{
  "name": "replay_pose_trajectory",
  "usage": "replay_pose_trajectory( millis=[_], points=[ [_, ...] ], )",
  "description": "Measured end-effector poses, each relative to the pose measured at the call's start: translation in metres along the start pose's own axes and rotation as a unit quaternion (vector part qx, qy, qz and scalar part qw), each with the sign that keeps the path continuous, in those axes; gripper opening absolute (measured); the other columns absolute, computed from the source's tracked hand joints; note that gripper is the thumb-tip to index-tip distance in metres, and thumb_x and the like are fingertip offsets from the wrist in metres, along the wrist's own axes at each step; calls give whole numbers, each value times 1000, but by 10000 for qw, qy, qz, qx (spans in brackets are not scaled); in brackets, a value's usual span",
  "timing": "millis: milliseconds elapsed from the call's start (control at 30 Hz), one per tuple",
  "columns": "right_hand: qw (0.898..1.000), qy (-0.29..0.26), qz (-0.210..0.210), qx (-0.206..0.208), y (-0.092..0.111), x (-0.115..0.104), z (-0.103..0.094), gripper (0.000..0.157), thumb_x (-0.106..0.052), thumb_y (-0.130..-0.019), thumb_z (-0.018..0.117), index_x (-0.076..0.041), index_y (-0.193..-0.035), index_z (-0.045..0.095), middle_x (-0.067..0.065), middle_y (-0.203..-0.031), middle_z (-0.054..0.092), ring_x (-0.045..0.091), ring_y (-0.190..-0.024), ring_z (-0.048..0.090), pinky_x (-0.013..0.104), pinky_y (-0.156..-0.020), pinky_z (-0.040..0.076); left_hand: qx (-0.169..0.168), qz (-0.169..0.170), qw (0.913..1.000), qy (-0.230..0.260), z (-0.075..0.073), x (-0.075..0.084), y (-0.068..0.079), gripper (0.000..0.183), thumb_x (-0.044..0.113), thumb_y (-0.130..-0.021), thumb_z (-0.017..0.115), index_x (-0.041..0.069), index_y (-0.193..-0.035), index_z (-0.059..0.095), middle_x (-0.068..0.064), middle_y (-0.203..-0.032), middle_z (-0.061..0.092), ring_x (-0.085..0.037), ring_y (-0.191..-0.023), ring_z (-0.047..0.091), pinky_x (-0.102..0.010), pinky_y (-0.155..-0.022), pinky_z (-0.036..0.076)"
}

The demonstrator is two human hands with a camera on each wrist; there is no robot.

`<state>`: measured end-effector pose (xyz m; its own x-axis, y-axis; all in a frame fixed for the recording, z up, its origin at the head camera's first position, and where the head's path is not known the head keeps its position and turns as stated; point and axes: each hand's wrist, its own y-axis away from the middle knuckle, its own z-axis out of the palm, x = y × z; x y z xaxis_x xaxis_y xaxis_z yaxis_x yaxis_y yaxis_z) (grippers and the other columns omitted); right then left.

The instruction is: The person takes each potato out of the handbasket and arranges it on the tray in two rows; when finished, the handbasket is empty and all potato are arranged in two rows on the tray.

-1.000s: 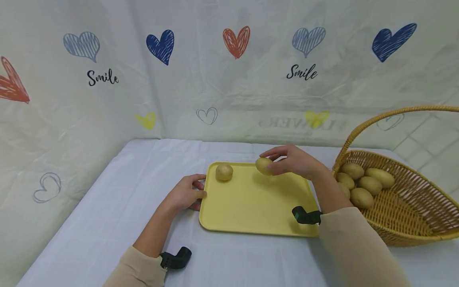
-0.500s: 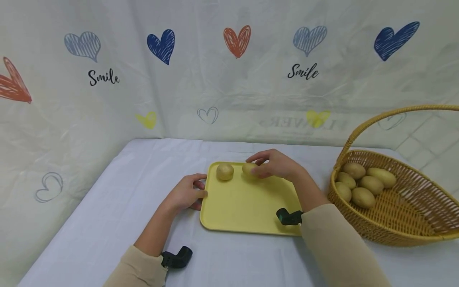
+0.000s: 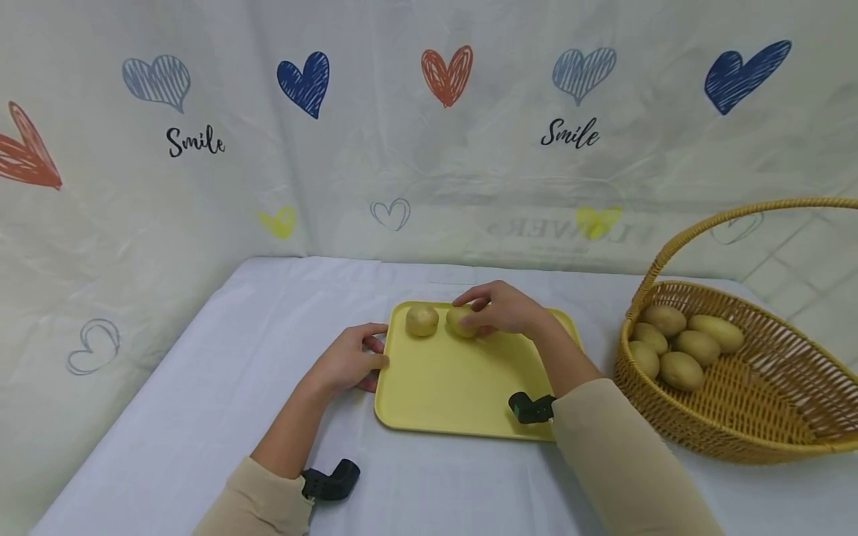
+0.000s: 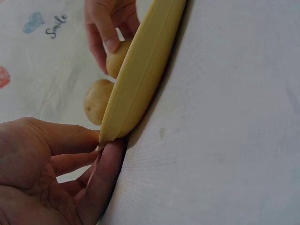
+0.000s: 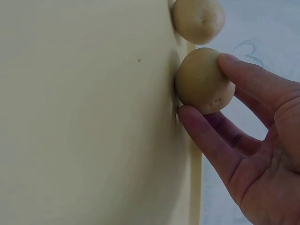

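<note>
A yellow tray [image 3: 449,394] lies on the white cloth. My left hand [image 3: 347,360] pinches its left rim, with fingers above and below the edge in the left wrist view. Near the back edge of the tray, my right hand [image 3: 506,309] holds a potato [image 5: 199,82] between thumb and fingertips. That potato is at the tray surface; in the right wrist view a dark shadow lies along their meeting line. Just left of it sits another potato [image 3: 422,321] in the back left corner, with a narrow gap between the two.
A wicker basket [image 3: 757,387] with a tall arched handle [image 3: 704,231] stands to the right of the tray, several potatoes [image 3: 681,371] piled on its left side. Behind the table [image 3: 268,313] hangs a pale sheet printed with hearts.
The right hand has carried its potato leftward and down to the tray, beside the other potato. My left hand has stayed at the rim.
</note>
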<state>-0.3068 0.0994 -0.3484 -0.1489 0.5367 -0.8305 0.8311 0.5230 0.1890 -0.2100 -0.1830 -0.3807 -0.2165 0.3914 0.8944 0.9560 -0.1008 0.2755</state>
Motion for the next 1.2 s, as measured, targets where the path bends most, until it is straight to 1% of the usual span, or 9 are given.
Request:
replay_pose_trajectory(
  millis=[167, 400, 667, 800, 1000, 1200],
  points=[
    [9999, -82, -70, -9, -2, 1, 4, 44, -16, -94, 75, -5, -135, 67, 19, -120, 67, 24, -96, 71, 41, -88, 63, -24, -5, 10000, 16, 0, 0, 0, 62, -1, -94, 64, 8, -153, 48, -12, -115, 52, -19, -76, 62, -33, -60, 63],
    [10000, -4, -69, 22, 0, -1, 5, 45, -20, -93, 75, -7, -135, 67, 21, -132, 63, 25, -94, 69, 42, -84, 61, -17, -38, 10000, -5, 0, 1, 1, 62, 0, -94, 64, 9, -153, 48, -12, -116, 52, -19, -76, 62, -33, -60, 62],
    [10000, -73, -56, 13, 1, 1, 3, 44, -20, -93, 76, -11, -135, 68, 22, -139, 59, 25, -100, 67, 43, -84, 61, 7, -11, 10000, -33, 0, 1, 0, 62, -1, -93, 64, 9, -153, 49, -12, -114, 53, -19, -75, 62, -33, -59, 62],
    [9999, -16, -126, 4, 4, 4, 1, 46, -21, -93, 76, -11, -137, 67, 24, -142, 56, 28, -106, 67, 42, -84, 62, -9, 1, 10000, -23, 0, 0, -1, 62, -2, -93, 63, 8, -153, 48, -12, -113, 53, -18, -74, 62, -33, -59, 62],
    [9999, -6, -143, 86, 9, 5, -4, 45, -20, -94, 75, -11, -137, 67, 22, -139, 59, 29, -113, 65, 43, -86, 62, -13, -14, 10000, -36, 0, 0, -1, 63, -2, -94, 62, 8, -154, 47, -12, -113, 53, -18, -70, 63, -33, -59, 62],
    [9998, -10, -134, 130, 13, 6, -7, 43, -19, -96, 73, -13, -138, 67, 18, -138, 61, 27, -111, 66, 43, -88, 62, -16, -46, 10000, -21, 0, 0, -1, 63, -1, -94, 62, 8, -154, 46, -12, -114, 54, -18, -69, 63, -33, -60, 62]
  ],
)
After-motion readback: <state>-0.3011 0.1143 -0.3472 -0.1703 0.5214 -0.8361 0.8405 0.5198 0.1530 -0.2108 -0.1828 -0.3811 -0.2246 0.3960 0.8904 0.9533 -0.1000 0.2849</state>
